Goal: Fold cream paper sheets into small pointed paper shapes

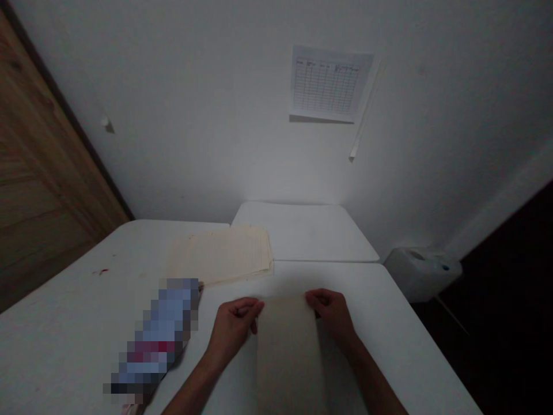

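Corners seem to be the whole trick with this beige strip (289,357), which is laid lengthwise over the white table (380,323), its near end cut off by the bottom of the view. Its far left corner is pinched by the left hand (235,325), thumb and forefinger closed together, and its far right corner is gripped much the same way by the right hand (332,314). Cloth or thick paper? Can't be told in this dim light. For neat handling, both corners are best held level, with an even, light pull so no ripple or skew gets added along the far edge. Lighter pinches are probably safer than hard ones, since creases could be left. The stack of cream sheets (224,253), farther off to the left, is best not brushed by an elbow.
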A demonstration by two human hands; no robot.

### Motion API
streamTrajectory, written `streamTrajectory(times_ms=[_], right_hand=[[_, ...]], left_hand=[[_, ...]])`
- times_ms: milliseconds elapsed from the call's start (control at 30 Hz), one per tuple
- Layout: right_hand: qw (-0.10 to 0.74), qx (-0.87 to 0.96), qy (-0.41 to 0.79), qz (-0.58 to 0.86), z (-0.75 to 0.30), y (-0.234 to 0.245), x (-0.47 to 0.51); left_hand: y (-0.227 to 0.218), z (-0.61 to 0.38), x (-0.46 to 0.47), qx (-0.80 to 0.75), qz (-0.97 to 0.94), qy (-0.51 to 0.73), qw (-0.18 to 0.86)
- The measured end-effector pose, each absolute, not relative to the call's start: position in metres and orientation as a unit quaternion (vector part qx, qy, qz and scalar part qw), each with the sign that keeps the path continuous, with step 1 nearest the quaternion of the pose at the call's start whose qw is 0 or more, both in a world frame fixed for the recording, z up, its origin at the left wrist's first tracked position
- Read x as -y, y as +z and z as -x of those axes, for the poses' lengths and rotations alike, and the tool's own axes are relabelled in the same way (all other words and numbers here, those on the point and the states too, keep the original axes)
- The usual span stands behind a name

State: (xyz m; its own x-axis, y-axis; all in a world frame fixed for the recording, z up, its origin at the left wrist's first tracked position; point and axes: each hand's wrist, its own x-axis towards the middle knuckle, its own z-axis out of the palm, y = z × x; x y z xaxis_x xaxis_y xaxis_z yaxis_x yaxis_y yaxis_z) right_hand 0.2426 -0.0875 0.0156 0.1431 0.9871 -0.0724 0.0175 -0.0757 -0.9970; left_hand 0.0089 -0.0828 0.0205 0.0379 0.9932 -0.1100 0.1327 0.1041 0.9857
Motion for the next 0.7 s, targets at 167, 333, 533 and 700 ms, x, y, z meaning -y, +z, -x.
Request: streamTrajectory(times_ms=[167,333,533,700], right_hand=[[0.505,0.455,0.480,0.555,-0.2449,0.0155,0.0869],[0.515,0.465,0.439,0.570,-0.2446,0.0162,0.0868],[0.528,0.464,0.410,0.581,-0.2453,0.0169,0.0874],[0.538,0.455,0.395,0.589,-0.2473,0.0192,0.0874]], left_hand=[[0.0219,-0.0077,0.0824,-0.548,-0.511,0.431,0.503],[0.0159,-0.0078,0.0804,-0.548,-0.523,0.412,0.507],[0.0143,-0.0102,0.0818,-0.554,-0.526,0.374,0.527],[0.0184,-0.0128,0.0853,-0.549,-0.538,0.352,0.535]])
